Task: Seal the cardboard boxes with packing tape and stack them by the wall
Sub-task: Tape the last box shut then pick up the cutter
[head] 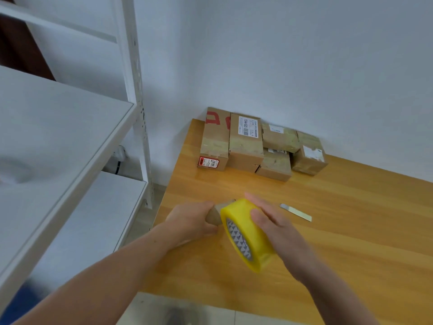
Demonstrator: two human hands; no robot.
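Left hand (191, 220) grips small box (216, 215); right hand (276, 227) clasps tape roll (244, 221), touching the box's right end.

Wooden table (351, 231): cardboard boxes (246, 141), cutter (296, 212).

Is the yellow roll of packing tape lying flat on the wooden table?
No, the right hand holds the yellow tape roll tilted on its edge.
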